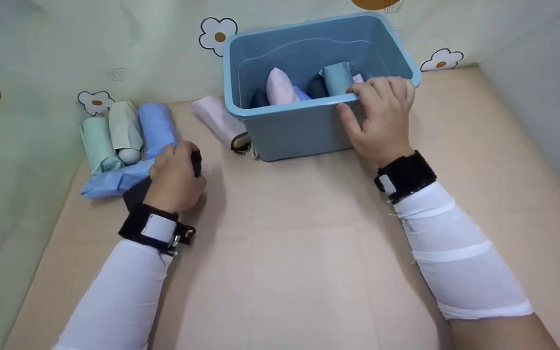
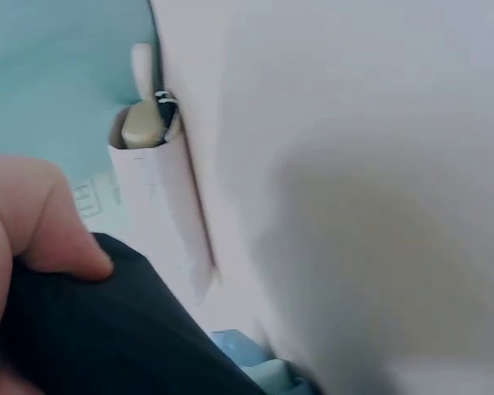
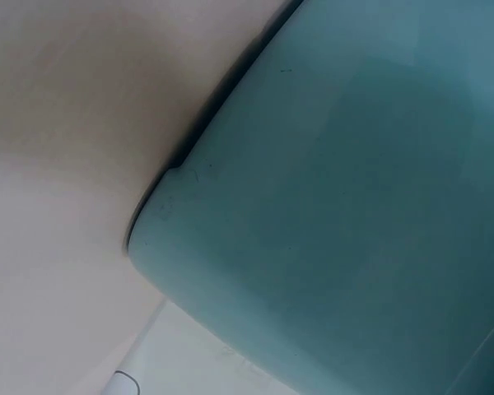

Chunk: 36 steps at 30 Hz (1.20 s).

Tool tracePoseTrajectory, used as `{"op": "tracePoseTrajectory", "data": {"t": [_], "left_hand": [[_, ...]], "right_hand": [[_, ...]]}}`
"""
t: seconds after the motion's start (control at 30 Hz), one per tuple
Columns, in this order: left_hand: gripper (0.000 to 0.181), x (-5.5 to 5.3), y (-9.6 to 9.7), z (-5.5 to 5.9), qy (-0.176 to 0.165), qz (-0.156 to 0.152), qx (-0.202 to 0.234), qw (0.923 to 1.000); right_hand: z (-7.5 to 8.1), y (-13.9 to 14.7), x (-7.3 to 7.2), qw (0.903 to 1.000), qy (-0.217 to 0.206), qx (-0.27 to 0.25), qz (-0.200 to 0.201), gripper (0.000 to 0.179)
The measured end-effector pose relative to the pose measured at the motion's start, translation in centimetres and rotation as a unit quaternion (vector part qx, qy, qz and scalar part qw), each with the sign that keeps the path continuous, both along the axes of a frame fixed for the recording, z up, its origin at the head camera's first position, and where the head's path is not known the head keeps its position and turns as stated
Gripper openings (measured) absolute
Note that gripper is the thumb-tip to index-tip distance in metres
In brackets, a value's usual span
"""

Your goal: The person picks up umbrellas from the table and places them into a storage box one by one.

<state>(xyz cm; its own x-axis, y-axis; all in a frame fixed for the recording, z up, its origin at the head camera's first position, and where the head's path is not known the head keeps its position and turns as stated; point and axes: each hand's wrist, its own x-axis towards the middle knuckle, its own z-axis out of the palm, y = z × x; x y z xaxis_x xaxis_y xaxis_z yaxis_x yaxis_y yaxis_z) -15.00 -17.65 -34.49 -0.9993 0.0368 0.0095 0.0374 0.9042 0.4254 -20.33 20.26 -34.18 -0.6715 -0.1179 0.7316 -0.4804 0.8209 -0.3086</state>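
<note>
My left hand (image 1: 175, 180) grips a black folded umbrella (image 1: 136, 195) at the left of the table. In the left wrist view its dark cloth (image 2: 107, 329) shows under the thumb. The right hand (image 1: 384, 119) holds the front rim of a blue plastic bin (image 1: 304, 133), fingers over the edge and thumb outside. That bin's wall (image 3: 329, 222) fills most of the right wrist view. Inside lie several wrapped folded umbrellas, among them a pink one (image 1: 280, 87) and a teal one (image 1: 338, 78).
Beside the left hand lie blue (image 1: 157, 126), pale grey-green (image 1: 125, 124) and mint (image 1: 99, 143) folded umbrellas, with another blue one (image 1: 114, 182) across their near ends. A pink folded umbrella (image 1: 217, 119) leans by the bin's left side, its handle end toward me. A flower-printed wall (image 1: 163, 48) stands behind.
</note>
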Motion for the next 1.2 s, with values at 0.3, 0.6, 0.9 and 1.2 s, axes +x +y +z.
{"op": "tracePoseTrajectory", "data": {"t": [0.3,0.6,0.9,1.2], "left_hand": [[0.050,0.5,1.2,1.7,0.059,0.007,0.074,0.9955],[0.052,0.8,1.8,2.9,0.103,0.004,0.171,0.9799],[0.051,0.2,1.8,3.1,0.142,0.043,0.274,0.9501],[0.057,-0.6,0.3,1.5,0.149,0.083,0.294,0.9405]], "right_hand": [[0.0,-0.1,0.0,1.0000,-0.005,0.007,-0.004,0.049],[-0.1,-0.2,-0.1,0.9999,0.005,-0.011,0.005,0.050],[-0.1,-0.1,-0.2,0.9996,0.008,-0.023,0.010,0.049],[-0.2,0.0,-0.1,1.0000,0.004,-0.007,0.001,0.050]]}}
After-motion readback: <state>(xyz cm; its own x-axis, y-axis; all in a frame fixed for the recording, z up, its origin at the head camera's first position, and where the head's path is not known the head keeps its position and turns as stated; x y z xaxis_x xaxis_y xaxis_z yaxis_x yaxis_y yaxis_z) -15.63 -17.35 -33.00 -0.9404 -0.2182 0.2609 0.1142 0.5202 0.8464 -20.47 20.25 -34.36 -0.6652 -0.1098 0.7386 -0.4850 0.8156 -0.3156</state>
